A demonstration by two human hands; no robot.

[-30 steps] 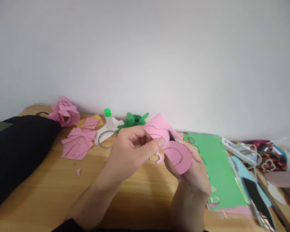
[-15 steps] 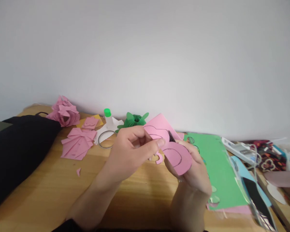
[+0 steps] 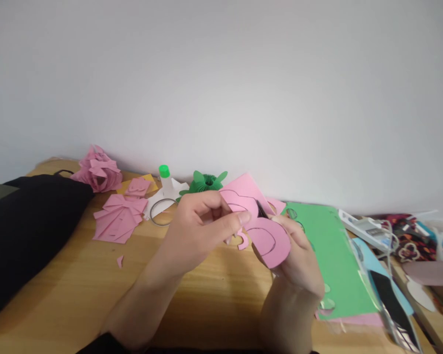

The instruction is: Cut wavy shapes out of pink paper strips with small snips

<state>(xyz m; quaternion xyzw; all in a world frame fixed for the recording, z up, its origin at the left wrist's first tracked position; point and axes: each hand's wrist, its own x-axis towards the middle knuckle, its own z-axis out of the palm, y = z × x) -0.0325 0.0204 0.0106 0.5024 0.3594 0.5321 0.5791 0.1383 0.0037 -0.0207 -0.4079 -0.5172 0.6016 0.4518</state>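
Observation:
My left hand point(image 3: 201, 231) pinches a sheet of pink paper point(image 3: 258, 221) with pencilled curved outlines, holding it above the wooden table point(image 3: 77, 290). My right hand point(image 3: 299, 263) is closed behind and under the paper, gripping scissors point(image 3: 262, 208) whose dark blade tip shows at the cut line. A rounded flap of the pink paper hangs partly cut in front of the right hand. A small curled pink offcut point(image 3: 243, 241) dangles below the sheet.
A green sheet point(image 3: 332, 255) with cut holes lies to the right. Folded pink pieces point(image 3: 120, 216), a pink paper flower point(image 3: 98, 169), a glue bottle with green cap point(image 3: 165, 179), a metal ring point(image 3: 161, 212) and a green paper fan point(image 3: 205, 183) sit behind. A black bag point(image 3: 25, 231) lies left.
The paper and both hands have shifted slightly up and left; the blade sits a little further along the drawn curve.

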